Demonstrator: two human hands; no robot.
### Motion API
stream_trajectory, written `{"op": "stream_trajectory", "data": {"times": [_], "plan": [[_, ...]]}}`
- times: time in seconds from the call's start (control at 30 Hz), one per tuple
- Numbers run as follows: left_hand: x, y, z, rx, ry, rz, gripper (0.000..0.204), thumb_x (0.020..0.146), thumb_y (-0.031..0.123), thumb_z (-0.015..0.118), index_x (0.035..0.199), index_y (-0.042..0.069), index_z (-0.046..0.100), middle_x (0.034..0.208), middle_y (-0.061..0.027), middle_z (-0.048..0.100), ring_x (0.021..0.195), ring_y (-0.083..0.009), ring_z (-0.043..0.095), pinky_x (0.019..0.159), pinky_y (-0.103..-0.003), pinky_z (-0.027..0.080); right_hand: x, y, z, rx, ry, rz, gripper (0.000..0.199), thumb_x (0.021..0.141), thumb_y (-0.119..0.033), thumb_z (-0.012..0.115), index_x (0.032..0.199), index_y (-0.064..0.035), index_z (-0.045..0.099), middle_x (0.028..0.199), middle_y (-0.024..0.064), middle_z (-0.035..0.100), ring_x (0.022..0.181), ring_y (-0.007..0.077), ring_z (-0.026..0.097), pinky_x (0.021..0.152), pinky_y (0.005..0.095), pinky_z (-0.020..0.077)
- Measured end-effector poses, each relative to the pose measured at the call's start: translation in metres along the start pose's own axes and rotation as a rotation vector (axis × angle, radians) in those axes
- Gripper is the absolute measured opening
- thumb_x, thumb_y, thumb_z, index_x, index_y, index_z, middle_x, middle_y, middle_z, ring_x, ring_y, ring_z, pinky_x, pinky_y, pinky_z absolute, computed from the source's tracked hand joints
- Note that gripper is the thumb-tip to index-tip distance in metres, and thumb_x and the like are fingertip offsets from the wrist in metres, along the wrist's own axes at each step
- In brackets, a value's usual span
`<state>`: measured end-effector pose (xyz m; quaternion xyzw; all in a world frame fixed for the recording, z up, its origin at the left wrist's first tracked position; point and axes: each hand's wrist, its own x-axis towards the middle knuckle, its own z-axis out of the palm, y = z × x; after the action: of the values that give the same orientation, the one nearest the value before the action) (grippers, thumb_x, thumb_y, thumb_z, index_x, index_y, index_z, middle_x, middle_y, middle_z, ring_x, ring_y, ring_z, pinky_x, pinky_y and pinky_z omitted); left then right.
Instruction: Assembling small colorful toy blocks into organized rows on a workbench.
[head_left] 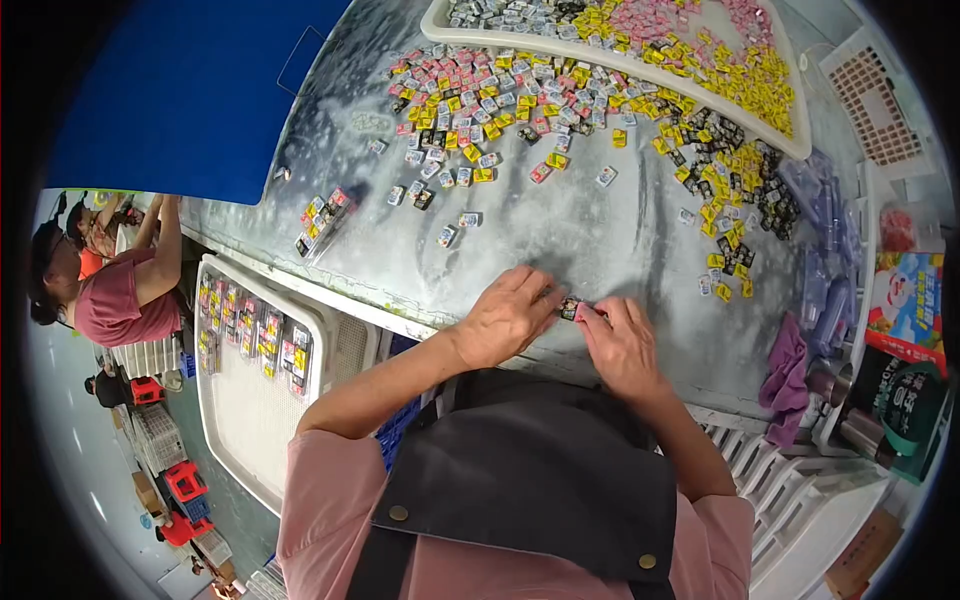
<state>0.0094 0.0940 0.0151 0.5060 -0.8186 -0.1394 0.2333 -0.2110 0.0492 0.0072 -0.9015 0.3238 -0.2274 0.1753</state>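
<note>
My left hand (508, 317) and right hand (622, 345) pinch a short row of small colourful wrapped packets (577, 311) against the grey worktable (560, 240), keeping them aligned.

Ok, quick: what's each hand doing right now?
Left hand: fingers curled on the small packets at the table edge.
Right hand: pinching the same packets from the other side.

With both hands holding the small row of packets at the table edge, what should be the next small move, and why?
Probably reach with the left hand for one more loose packet. The row of packets between it and the right hand looks shorter than the finished bundle lying to the left.
</note>
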Motion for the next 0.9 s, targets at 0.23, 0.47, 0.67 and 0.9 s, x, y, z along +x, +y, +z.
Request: {"op": "stream_trajectory", "data": {"times": [0.23, 0.47, 0.67, 0.9], "plan": [[0.004, 0.000, 0.008, 0.034, 0.005, -0.050, 0.038, 0.080, 0.011, 0.076, 0.114, -0.003, 0.067, 0.107, -0.0131, 0.060, 0.096, -0.0304, 0.058, 0.087, -0.040, 0.049, -0.004, -0.002, -0.001, -0.017, -0.095, -0.026, 0.017, 0.085, -0.005, 0.062, 0.100, 0.0000, 0.069, 0.096, 0.0106, 0.059, 0.087, 0.0285, 0.059, 0.075, 0.0399, 0.0497], [0.003, 0.001, 0.005, -0.034, -0.023, -0.058, 0.030, 0.080, 0.012, 0.076, 0.108, 0.000, 0.070, 0.106, -0.0120, 0.061, 0.097, -0.0301, 0.057, 0.088, -0.040, 0.048, -0.003, -0.002, 0.001, 0.006, -0.067, -0.011, 0.013, 0.084, -0.005, 0.063, 0.095, 0.0002, 0.068, 0.096, 0.0110, 0.060, 0.088, 0.0286, 0.059, 0.076, 0.0410, 0.0496], [-0.005, 0.004, -0.001, -0.078, -0.035, -0.070, 0.036, 0.081, 0.013, 0.077, 0.113, 0.000, 0.069, 0.109, -0.0136, 0.060, 0.099, -0.0313, 0.057, 0.088, -0.041, 0.050, -0.001, -0.002, -0.003, 0.040, -0.081, 0.013, 0.010, 0.084, -0.006, 0.067, 0.093, -0.0002, 0.068, 0.095, 0.0108, 0.060, 0.089, 0.0295, 0.060, 0.080, 0.0430, 0.0491], [-0.019, 0.009, -0.007, -0.088, 0.150, -0.155, 0.048, 0.078, 0.006, 0.079, 0.122, -0.001, 0.062, 0.117, -0.0183, 0.058, 0.100, -0.0352, 0.058, 0.087, -0.042, 0.051, 0.001, -0.006, 0.001, 0.012, -0.060, 0.047, 0.036, 0.081, -0.011, 0.077, 0.115, -0.0059, 0.069, 0.120, 0.0141, 0.058, 0.105, 0.0344, 0.057, 0.089, 0.0436, 0.0492]]}}
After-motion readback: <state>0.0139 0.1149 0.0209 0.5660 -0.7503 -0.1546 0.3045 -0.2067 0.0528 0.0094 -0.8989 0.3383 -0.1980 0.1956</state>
